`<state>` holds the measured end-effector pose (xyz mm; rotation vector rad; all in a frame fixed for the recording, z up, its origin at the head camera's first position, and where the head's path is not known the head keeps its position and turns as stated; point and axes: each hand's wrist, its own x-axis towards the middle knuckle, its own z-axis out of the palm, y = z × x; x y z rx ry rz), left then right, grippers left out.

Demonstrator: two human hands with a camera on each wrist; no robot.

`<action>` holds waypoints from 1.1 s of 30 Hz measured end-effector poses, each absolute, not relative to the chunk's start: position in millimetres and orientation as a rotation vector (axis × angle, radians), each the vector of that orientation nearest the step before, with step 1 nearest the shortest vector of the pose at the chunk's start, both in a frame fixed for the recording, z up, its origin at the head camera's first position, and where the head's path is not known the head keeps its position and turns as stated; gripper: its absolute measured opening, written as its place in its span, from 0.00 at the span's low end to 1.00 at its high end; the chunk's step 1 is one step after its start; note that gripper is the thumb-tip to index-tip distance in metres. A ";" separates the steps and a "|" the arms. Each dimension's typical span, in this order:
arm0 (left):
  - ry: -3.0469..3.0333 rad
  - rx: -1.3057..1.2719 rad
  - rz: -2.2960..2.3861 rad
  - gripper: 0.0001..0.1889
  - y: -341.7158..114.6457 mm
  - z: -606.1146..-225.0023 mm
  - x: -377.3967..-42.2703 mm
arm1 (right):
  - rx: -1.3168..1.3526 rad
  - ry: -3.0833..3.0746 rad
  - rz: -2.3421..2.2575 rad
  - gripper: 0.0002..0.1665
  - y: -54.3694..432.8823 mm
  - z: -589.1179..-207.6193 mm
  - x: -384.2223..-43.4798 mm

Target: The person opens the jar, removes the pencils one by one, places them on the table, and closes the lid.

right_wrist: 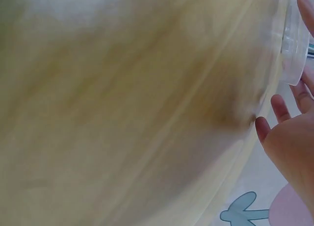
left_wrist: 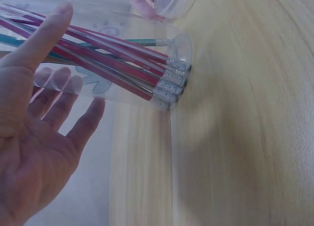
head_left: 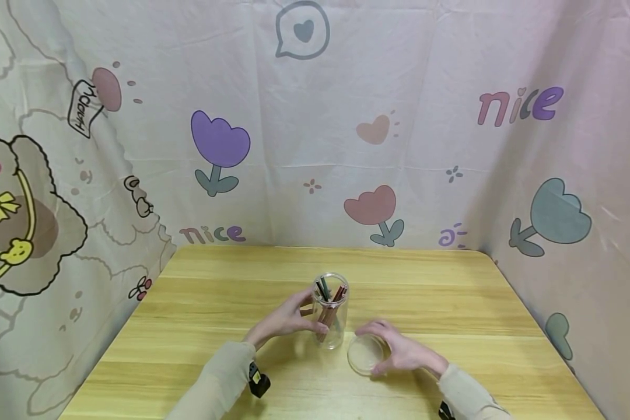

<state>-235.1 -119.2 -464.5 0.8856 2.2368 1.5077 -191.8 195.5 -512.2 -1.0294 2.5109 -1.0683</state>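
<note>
A clear jar (head_left: 339, 328) stands upright and uncapped on the table. Inside it lean several pencils (left_wrist: 117, 64), mostly red with some green, their eraser ends at the bottom. My left hand (head_left: 290, 319) holds the jar from the left, thumb on the near side and fingers round the far side. To the right of the jar, my right hand (head_left: 401, 351) grips a round clear lid (head_left: 364, 356) by its rim between thumb and fingers. The same lid (right_wrist: 294, 49) shows at the right edge of the right wrist view. Whether it touches the table I cannot tell.
The wooden table (head_left: 231, 291) has light grain and visible seams. A printed cloth (head_left: 304, 146) hangs behind it and along both sides. A dark wrist device (head_left: 259, 380) sits by the left sleeve.
</note>
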 end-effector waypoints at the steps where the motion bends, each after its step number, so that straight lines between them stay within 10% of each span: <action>1: 2.235 0.883 1.510 0.44 -119.2 -464.6 -235.0 | -1.039 2.520 -1.056 0.50 195.2 -512.7 -191.6; 19: 2.233 0.879 1.510 0.45 -118.9 -463.7 -234.8 | -1.135 2.562 -0.999 0.49 194.1 -511.2 -190.7; 33: 2.229 0.894 1.509 0.46 -119.3 -464.6 -235.8 | -1.197 2.651 -1.549 0.20 183.3 -476.4 -213.2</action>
